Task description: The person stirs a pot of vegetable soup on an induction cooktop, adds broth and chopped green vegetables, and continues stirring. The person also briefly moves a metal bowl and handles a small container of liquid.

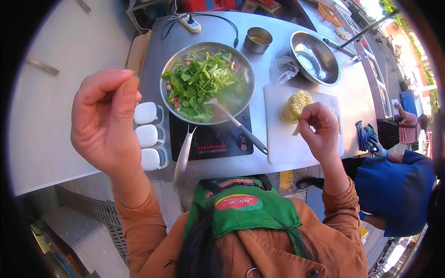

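Note:
A frying pan (163, 91) of chopped leafy greens and stalks (205, 76) with red bits steams on a black induction cooktop (212, 146). In it rests a spatula (243, 130), its grey handle over the pan's rim. My left hand (107, 114) is raised left of the pan, thumb and fingertips together; nothing shows between them. My right hand (318, 127) pinches a small green stalk piece (296, 131) above a white cutting board (281, 149). Beside those fingers, a block of dried noodles (295, 106) lies on the board.
White-lidded seasoning boxes (147, 135) stand left of the cooktop. Behind are a power strip (190, 23), a small metal bowl (258, 40), a crumpled plastic bag (283, 69) and a large steel bowl (314, 58). A person in blue (396, 194) is close at right, near gloves (365, 135).

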`<state>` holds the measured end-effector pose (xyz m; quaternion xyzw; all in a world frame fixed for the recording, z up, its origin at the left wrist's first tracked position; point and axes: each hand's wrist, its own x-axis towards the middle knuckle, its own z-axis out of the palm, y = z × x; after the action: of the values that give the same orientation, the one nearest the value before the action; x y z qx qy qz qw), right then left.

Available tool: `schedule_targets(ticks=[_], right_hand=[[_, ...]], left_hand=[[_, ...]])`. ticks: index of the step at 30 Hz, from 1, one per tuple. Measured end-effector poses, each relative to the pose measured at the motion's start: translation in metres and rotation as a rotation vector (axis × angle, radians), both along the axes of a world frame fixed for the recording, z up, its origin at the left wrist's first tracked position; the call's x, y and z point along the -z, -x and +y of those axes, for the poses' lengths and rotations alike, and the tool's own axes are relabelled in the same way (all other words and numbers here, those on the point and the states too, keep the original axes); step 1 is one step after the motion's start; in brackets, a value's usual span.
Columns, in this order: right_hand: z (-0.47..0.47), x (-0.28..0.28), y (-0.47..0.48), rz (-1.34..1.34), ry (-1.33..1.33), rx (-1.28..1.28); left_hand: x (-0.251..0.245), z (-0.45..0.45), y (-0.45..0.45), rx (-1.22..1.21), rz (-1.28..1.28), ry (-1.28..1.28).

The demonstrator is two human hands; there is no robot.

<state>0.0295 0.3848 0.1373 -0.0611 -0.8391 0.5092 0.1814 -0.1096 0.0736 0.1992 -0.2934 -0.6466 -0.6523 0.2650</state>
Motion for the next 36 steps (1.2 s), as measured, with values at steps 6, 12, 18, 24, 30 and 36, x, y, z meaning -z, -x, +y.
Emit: schedule_targets(ticks=[6,12,18,24,30,36], right_hand=[[-0.081,0.058,0.111,0.046,-0.645,-0.269],[-0.065,0.08,0.048,-0.428,-0.79,-0.354],[-0.021,0.056,0.065,-0.439,-0.886,-0.552],[-0.002,-0.069,0.08,-0.69,-0.893,-0.574],[-0.013,0.01,0.112,-0.577,-1.004,-0.527],[-0.034,0.034,0.115,-0.542,-1.091,-0.518]], left_hand=[[0.09,0.022,0.007,0.186,-0.004,0.662],[0.141,-0.084,-0.076,-0.191,-0.495,0.69],[0.204,-0.09,-0.105,0.298,-1.235,0.287],[0.215,-0.083,-0.11,0.508,-1.461,0.0],[0.214,-0.064,-0.116,0.501,-1.455,-0.033],[0.219,-0.064,-0.121,0.485,-1.472,-0.065]])
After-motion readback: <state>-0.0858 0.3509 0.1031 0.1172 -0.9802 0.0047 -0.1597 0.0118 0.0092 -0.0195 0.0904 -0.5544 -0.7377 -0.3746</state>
